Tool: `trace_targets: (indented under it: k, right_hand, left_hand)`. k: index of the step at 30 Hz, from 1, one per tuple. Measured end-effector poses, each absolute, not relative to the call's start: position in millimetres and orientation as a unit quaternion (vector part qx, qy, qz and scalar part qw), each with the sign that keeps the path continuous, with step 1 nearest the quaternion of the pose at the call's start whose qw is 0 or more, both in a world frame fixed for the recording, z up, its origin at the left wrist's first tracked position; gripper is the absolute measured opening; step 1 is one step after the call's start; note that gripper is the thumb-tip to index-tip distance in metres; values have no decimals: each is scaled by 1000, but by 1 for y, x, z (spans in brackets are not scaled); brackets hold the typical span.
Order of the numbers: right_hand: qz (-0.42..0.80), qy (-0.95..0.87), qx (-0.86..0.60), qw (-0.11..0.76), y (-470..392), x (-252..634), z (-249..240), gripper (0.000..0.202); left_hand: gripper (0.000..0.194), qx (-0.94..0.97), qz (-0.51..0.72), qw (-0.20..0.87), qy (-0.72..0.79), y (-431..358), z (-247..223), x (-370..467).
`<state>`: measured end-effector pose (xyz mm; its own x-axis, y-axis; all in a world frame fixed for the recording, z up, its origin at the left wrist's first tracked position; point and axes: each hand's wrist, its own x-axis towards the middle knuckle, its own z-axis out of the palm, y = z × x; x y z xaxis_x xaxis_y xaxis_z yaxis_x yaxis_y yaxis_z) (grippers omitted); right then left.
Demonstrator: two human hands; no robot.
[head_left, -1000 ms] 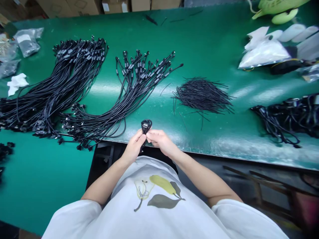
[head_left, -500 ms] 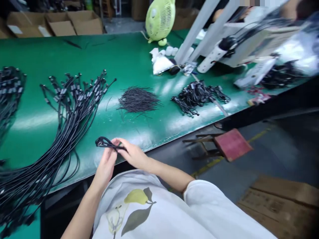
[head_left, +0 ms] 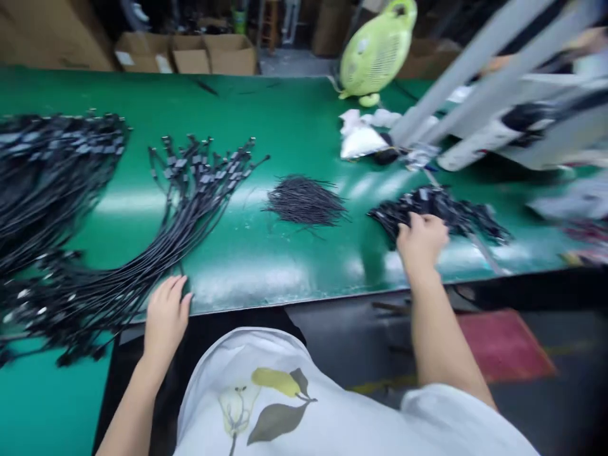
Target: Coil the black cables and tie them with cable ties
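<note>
My left hand [head_left: 166,310] is at the table's front edge with thumb and fingers apart, close beside the long black cables [head_left: 166,247]. These lie in a curved bunch with their connector ends fanned out. Over the pile of coiled black cables [head_left: 432,202] is my right hand [head_left: 422,244], its fingers bent and pressed together. What lies between those fingertips is hidden. A heap of thin black ties [head_left: 306,201] sits on the green table between the cable bunch and the coiled pile.
More long cables [head_left: 52,171] cover the far left. A green fan [head_left: 377,54], a white bag [head_left: 360,140] and grey posts [head_left: 456,76] stand behind. Cardboard boxes [head_left: 230,56] are beyond the table [head_left: 266,285]; a red stool [head_left: 506,345] is at lower right.
My hands have parted from around a coiled black cable. The right moved right to the coiled pile, the left moved left to the long cables. The view has shifted left.
</note>
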<state>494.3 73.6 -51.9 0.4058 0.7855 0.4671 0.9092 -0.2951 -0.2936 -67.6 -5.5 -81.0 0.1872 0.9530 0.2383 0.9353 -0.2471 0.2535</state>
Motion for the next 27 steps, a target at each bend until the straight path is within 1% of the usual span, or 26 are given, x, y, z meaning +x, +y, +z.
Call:
trace_targets:
  k: [2, 4, 8, 11, 13, 14, 16, 18, 20, 23, 25, 27]
  right_hand:
    - [-113, -584, -752, 285, 78, 465, -57, 29]
    - [-71, -661, -689, 289, 83, 422, -63, 28]
    - [78, -801, -536, 254, 85, 310, -73, 26]
    - [202, -840, -447, 234, 86, 237, -77, 26]
    - [313, -815, -426, 239, 94, 203, -78, 22]
    - [388, -775, -433, 248, 101, 190, -78, 23]
    - [560, -629, -462, 279, 120, 170, -77, 25]
    - [673, -476, -475, 307, 144, 150, -74, 22]
    - [708, -411, -473, 326, 172, 125, -70, 18]
    - [703, -409, -470, 342, 215, 81, -63, 10]
    - [696, -405, -473, 358, 240, 54, -61, 9]
    - [684, -406, -476, 376, 255, 37, -62, 13]
  left_hand:
    - [37, 764, 173, 26, 621, -5, -81, -69]
    - [40, 750, 178, 6, 637, -2, -80, -71]
    - [52, 711, 163, -52, 682, 17, -77, -77]
    - [48, 698, 147, -43, 700, 40, -71, -86]
    - [43, 711, 152, -24, 686, 53, -62, -96]
    - [43, 720, 154, -24, 676, 58, -57, -101]
    - [54, 731, 136, -40, 668, 65, -48, -113]
    - [73, 736, 71, -48, 672, 69, -42, -127]
    - [86, 750, -18, -25, 661, 71, -39, -144]
    - [95, 770, -110, 22, 628, 72, -34, -176]
    - [94, 772, -135, 46, 620, 70, -29, -200]
    - [85, 767, -148, 51, 622, 66, -22, -219]
